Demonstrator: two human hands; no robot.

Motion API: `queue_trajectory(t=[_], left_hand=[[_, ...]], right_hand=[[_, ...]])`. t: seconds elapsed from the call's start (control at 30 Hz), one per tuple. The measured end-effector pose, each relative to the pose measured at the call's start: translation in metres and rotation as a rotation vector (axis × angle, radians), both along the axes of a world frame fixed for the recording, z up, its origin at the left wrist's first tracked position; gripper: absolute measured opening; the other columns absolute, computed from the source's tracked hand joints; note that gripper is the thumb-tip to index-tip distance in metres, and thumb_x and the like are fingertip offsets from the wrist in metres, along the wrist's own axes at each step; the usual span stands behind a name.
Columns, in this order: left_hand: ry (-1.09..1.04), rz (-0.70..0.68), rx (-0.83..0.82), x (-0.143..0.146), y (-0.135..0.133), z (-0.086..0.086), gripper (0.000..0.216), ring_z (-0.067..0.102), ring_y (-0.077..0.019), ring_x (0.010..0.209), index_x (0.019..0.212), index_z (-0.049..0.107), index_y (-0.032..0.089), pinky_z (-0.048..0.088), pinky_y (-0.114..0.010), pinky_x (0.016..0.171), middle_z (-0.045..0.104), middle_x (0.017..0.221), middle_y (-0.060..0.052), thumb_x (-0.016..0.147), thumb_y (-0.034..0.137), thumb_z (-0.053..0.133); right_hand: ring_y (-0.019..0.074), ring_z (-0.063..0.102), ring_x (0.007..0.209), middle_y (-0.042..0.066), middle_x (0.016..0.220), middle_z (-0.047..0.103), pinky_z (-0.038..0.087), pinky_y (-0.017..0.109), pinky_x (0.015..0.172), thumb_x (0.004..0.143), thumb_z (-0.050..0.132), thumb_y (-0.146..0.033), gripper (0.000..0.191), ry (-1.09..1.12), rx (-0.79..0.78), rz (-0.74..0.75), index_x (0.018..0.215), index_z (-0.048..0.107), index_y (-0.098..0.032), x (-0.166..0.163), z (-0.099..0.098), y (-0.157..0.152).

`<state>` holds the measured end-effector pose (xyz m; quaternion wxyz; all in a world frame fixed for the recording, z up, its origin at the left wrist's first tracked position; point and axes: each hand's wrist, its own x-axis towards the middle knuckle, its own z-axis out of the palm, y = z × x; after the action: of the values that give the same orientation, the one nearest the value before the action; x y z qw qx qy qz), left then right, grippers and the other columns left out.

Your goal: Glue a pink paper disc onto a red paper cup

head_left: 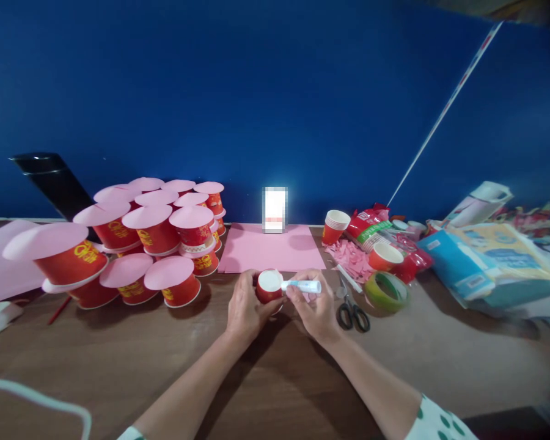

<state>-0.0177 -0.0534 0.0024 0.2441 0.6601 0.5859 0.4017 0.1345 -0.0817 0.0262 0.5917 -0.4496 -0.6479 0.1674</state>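
My left hand (244, 308) is wrapped round a small red paper cup (266, 292), which stands upside down on the table with its pale base facing up. In my right hand (319, 313) is a white and light-blue glue stick (305, 286), held sideways between the fingers. Its left end touches or nearly touches the edge of the cup's base. Behind both hands lies a stack of pink paper sheets (275, 247). Black-handled scissors (352, 313) lie just right of my right hand, beside a roll of green tape (385, 291).
Several upturned red cups topped with pink paper discs (149, 218) are stacked at left, near a black flask (50, 177). A lit phone (275, 211) leans on the blue wall. To the right are nested cups (335, 227), pink scraps (351, 260) and a blue-yellow packet (490, 260).
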Motion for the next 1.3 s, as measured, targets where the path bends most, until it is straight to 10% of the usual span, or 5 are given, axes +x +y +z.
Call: queue_trajectory(t=[0.33, 0.9, 1.3], left_hand=[[0.012, 0.033, -0.009, 0.0, 0.0, 0.001, 0.059, 0.06, -0.0251, 0.095, 0.106, 0.044, 0.023, 0.048, -0.036, 0.074, 0.057, 0.104, -0.003, 0.06, 0.044, 0.076], [-0.031, -0.05, 0.132, 0.003, -0.003, 0.005, 0.05, 0.057, -0.0215, 0.089, 0.104, 0.049, 0.021, 0.049, -0.037, 0.078, 0.057, 0.101, -0.005, 0.063, 0.037, 0.073], [-0.052, -0.162, 0.148, 0.003, -0.007, 0.0, 0.058, 0.056, -0.024, 0.11, 0.123, 0.038, 0.021, 0.046, -0.04, 0.094, 0.055, 0.119, -0.009, 0.071, 0.027, 0.063]], right_hand=[[0.0156, 0.055, 0.069, 0.002, 0.077, 0.058, 0.045, 0.029, 0.066, 0.084, 0.059, -0.022, 0.007, -0.18, -0.015, 0.022, 0.082, 0.052, -0.02, 0.004, 0.005, -0.001], [0.0169, 0.065, 0.08, 0.004, 0.092, 0.065, 0.053, 0.033, 0.076, 0.08, 0.065, -0.029, 0.026, 0.367, -0.165, -0.018, 0.096, 0.046, -0.022, 0.012, 0.0, 0.021], [0.0171, 0.062, 0.078, 0.004, 0.091, 0.064, 0.052, 0.035, 0.076, 0.085, 0.053, -0.021, 0.045, 0.064, -0.163, 0.026, 0.126, 0.037, -0.021, 0.021, 0.001, 0.019]])
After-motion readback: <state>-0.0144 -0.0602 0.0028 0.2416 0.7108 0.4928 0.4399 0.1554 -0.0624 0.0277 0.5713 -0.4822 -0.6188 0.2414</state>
